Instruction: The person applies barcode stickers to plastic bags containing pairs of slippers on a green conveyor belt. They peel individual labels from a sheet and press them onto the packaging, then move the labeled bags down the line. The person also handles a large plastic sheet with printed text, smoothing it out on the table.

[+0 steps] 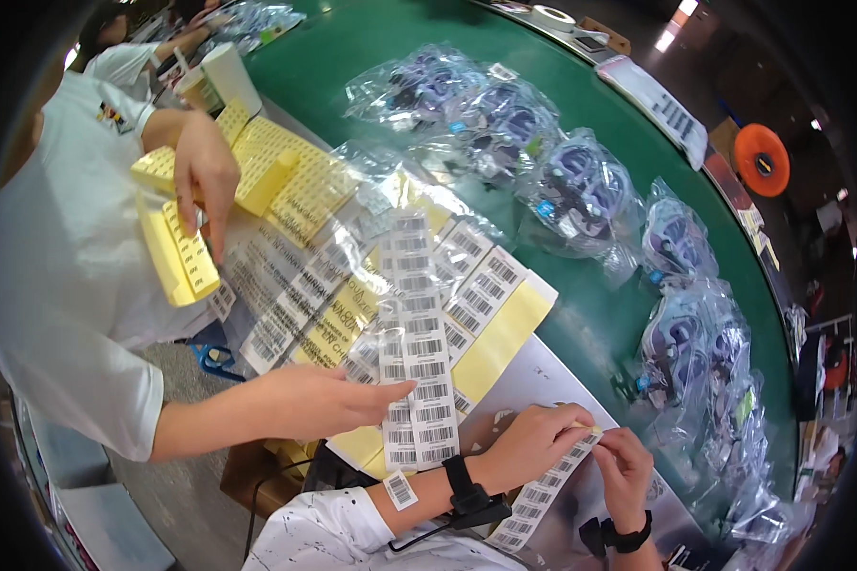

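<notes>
A white strip of barcode labels [546, 492] runs down from my two hands at the lower right. My left hand [541, 441] is closed, its fingertips pinching the strip's upper end. Close beside it, my right hand [625, 473] is closed too, thumb and fingers at the same end's right edge. A single barcode label [400, 489] is stuck on my left forearm. Left of my hands lies a long barcode sheet [419, 357], which a co-worker's hand [357, 400] touches with an outstretched finger. The co-worker's other hand [206, 169] holds a yellow label strip [183, 259].
Several clear bags with purple goggle-like items [581, 190] lie across the green table [324, 71]. Printed clear bags [324, 285] and yellow label sheets [305, 190] cover the metal worktop [554, 376] on the left. An orange spool [762, 160] stands beyond the table's right edge. Another person sits at the far left.
</notes>
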A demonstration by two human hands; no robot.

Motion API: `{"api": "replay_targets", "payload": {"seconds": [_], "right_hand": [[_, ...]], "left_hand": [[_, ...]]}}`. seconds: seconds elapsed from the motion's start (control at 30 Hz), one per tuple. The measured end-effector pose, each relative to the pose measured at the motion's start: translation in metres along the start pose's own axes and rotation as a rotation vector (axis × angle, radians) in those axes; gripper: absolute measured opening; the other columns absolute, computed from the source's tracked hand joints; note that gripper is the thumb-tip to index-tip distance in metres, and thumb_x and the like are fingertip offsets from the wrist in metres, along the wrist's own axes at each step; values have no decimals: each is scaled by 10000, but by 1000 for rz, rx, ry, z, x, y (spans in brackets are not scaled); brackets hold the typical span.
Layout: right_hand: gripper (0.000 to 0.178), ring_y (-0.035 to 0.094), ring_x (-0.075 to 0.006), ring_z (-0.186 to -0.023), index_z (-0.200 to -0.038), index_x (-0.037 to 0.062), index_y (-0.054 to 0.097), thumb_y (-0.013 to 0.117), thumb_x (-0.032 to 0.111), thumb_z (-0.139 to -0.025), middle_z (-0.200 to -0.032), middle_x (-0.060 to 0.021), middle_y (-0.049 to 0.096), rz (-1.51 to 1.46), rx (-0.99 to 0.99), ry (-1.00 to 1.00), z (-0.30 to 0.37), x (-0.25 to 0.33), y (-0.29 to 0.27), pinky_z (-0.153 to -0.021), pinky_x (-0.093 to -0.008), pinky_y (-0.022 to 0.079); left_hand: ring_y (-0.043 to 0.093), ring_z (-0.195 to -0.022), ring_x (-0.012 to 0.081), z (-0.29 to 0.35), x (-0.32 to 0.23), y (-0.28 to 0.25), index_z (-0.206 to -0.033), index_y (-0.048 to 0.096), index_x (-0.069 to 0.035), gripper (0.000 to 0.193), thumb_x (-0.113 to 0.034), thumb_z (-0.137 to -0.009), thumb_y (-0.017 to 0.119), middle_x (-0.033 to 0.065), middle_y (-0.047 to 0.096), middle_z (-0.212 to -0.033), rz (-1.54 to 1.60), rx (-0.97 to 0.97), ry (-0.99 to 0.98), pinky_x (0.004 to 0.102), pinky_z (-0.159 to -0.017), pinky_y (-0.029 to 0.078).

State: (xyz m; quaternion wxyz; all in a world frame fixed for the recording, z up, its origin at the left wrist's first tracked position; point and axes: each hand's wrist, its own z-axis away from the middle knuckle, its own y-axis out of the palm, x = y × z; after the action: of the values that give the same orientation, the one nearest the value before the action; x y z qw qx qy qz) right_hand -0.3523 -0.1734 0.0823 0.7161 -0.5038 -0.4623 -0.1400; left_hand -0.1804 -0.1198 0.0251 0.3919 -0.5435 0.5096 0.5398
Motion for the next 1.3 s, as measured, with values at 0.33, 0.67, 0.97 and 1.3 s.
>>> {"api": "replay_targets", "payload": {"seconds": [0.33,0.67,0.97,1.3], "right_hand": [[104,617,-199,-731,-892,-6,683,704,8,-791,-883,-97,625,-40,-108,-133,-11,-2,-2,-638,-285,473],[128,610,-251,-751,-843,8,674,708,-33,-727,-883,-112,610,205,-183,-403,-7,2,-9,-640,-325,487],[179,560,-116,-905,-980,-41,613,615,122,-905,-988,-36,601,-849,-237,-163,-167,76,-43,-768,-256,451],[96,638,-244,-656,-780,-10,697,661,79,-781,-722,-157,673,-507,-664,82,-411,-93,-30,-622,-375,495]], "left_hand": [[608,-652,27,-3,-11,4,-1001,690,-3,145,-81,-879,685,60,715,-786,-47,23,-220,190,-556,469],[666,-837,95,3,4,9,-1302,475,-4,450,0,-881,635,125,688,-1024,207,131,-352,227,-703,515],[660,-953,134,-3,8,8,-1356,401,14,493,47,-899,584,153,646,-1122,114,137,-415,245,-776,527],[663,-955,162,-5,-4,9,-1355,391,32,480,24,-916,587,174,637,-1129,130,85,-470,257,-783,543]]}}
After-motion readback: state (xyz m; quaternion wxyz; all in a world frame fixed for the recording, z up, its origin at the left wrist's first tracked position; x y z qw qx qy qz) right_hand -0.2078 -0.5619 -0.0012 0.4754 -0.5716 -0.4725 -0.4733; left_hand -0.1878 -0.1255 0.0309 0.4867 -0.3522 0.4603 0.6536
